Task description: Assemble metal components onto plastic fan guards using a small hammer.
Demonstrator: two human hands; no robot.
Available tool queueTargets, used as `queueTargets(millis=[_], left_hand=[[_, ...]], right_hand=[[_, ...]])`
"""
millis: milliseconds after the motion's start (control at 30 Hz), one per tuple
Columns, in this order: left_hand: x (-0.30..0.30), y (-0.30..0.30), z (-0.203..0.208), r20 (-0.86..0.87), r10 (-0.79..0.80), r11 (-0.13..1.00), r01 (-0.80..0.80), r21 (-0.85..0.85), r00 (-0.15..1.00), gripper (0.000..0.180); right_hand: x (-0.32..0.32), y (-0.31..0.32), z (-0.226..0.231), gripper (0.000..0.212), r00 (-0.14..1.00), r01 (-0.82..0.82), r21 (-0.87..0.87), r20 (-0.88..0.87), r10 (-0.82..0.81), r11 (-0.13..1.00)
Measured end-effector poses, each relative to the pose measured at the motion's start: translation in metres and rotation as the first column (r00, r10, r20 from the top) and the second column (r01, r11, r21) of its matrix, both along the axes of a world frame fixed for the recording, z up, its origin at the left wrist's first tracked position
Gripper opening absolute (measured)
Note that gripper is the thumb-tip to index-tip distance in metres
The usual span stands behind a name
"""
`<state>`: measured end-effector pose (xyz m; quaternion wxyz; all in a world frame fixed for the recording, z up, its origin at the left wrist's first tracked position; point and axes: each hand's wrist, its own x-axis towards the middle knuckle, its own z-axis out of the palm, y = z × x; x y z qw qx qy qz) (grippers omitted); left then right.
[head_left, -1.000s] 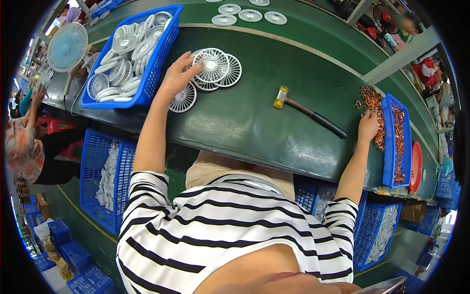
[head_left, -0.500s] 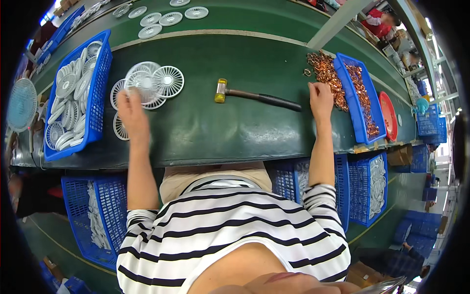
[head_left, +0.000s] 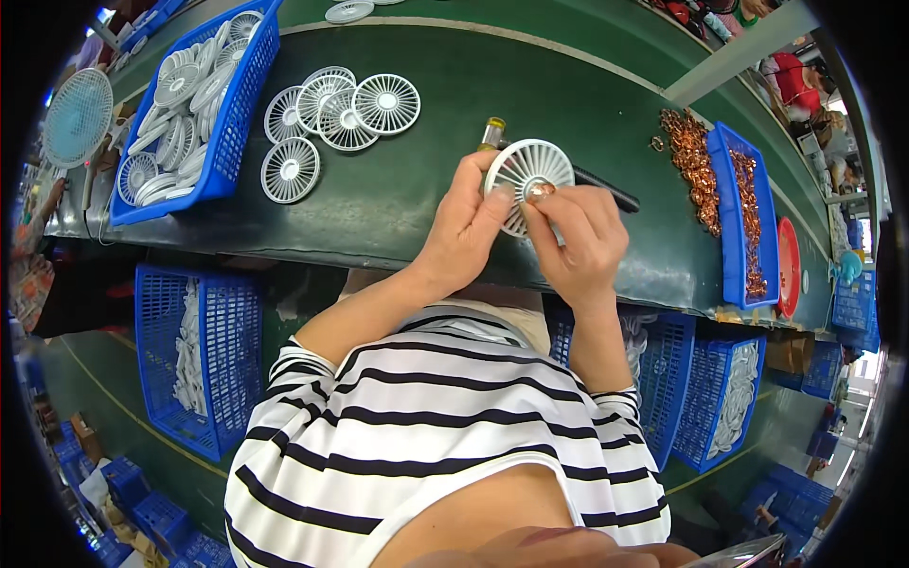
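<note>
My left hand (head_left: pixel 464 227) is closed on the edge of a round white plastic fan grille (head_left: pixel 532 163), which it holds up and tilted above the bench. At the grille's centre, my right hand (head_left: pixel 582 241) pinches a small copper-coloured ring (head_left: pixel 540 192) against the hub. Partly hidden behind the grille and hands lies a mallet (head_left: pixel 494 131), its yellow head and black handle end showing. Several more white grilles (head_left: pixel 386 104) lie flat and overlapping on the green bench to the left.
A blue basket (head_left: pixel 232 142) full of white grilles stands at the left. Loose copper rings (head_left: pixel 691 161) are heaped beside a blue tray (head_left: pixel 734 241) at the right, with a red dish (head_left: pixel 788 265) past it. Blue crates (head_left: pixel 237 360) of white parts sit below the bench.
My left hand has brought a grille from the pile to the middle. My right hand has come in from beside the copper rings with one ring, now at the hub. The view has shifted.
</note>
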<state>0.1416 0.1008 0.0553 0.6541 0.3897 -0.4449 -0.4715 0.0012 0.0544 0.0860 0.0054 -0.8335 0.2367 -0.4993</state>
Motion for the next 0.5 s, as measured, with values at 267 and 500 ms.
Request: queueTargets(millis=[267,500], left_hand=[[0.001,0.009,-0.015,0.330,0.052,0.998,-0.063,0.025,0.943,0.037],[0.011,0.010,0.007,-0.199,-0.242,0.964,0.259,0.062,0.950,0.060]], right_hand=[[0.006,0.007,-0.010,0.009,0.980,0.126,0.191,-0.175,-0.092,0.973],[-0.003,0.018,-0.008,0.021,0.968,0.211,0.049,-0.151,-0.202,0.976]])
